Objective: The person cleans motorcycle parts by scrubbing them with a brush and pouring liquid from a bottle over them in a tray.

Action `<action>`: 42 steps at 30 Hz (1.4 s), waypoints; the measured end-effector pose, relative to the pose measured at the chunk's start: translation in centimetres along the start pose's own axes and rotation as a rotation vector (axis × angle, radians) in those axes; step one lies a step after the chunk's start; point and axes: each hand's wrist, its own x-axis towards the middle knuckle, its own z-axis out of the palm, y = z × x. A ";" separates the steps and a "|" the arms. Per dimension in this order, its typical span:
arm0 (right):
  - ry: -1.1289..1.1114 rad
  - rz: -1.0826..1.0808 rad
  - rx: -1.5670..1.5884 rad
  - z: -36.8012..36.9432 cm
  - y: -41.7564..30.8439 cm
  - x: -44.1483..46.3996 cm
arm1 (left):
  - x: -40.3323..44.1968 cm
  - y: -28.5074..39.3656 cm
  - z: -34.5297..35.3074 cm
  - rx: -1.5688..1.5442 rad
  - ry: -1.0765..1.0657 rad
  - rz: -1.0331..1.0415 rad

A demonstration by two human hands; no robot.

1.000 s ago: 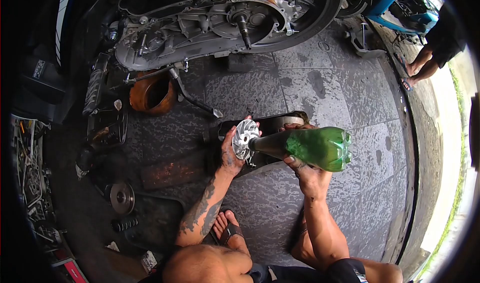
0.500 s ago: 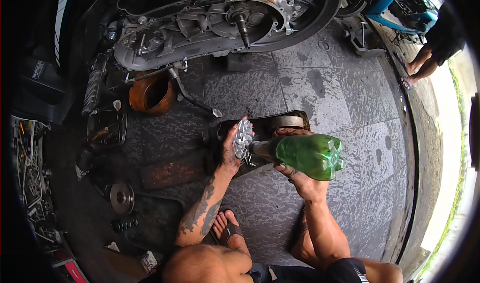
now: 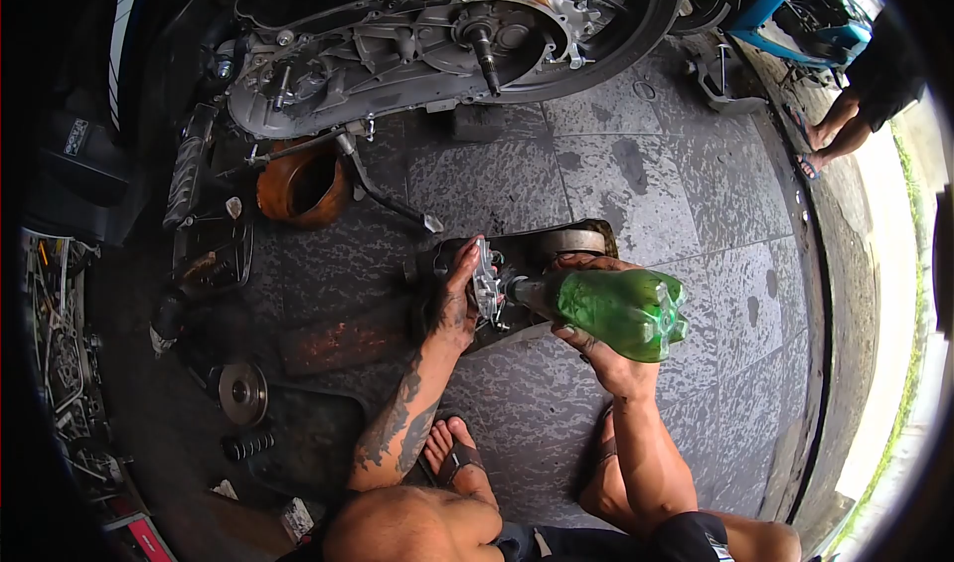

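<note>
A finned silver metal disc (image 3: 485, 282) is gripped in my left hand (image 3: 458, 299), seen nearly edge-on. My right hand (image 3: 594, 348) is wrapped round a green plastic bottle (image 3: 621, 309), which lies sideways with its neck toward the disc. A small gap appears between the bottle's mouth and the disc's right side. Below both hands sits a dark tray (image 3: 517, 239) with a round metal part (image 3: 576, 242) in it; my hands and the bottle hide much of it.
An opened scooter engine case (image 3: 397, 55) with a wheel spans the top. An orange-brown container (image 3: 303, 184) and a stand leg (image 3: 388, 199) are behind my left hand. A metal disc (image 3: 242, 393) and spring (image 3: 248, 446) lie lower left. Another person's legs (image 3: 840, 135) are at the upper right.
The silver disc has turned from facing me to nearly edge-on. The bottle's base has shifted slightly left and down since the first frame, with its bottom turned more toward me.
</note>
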 end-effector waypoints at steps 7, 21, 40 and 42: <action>-0.011 -0.018 -0.024 0.0 -0.9 0.5 | 0.3 0.6 -0.5 -0.245 -0.150 -0.123; 0.019 -0.029 -0.063 -0.2 -1.9 1.3 | -1.9 1.4 2.0 0.366 0.038 0.011; 0.187 0.009 0.320 1.1 -2.8 1.1 | -2.0 1.3 2.1 -0.336 -0.608 0.057; 0.189 0.017 0.330 1.2 -2.9 1.1 | -2.0 1.2 2.1 -0.324 -0.603 0.061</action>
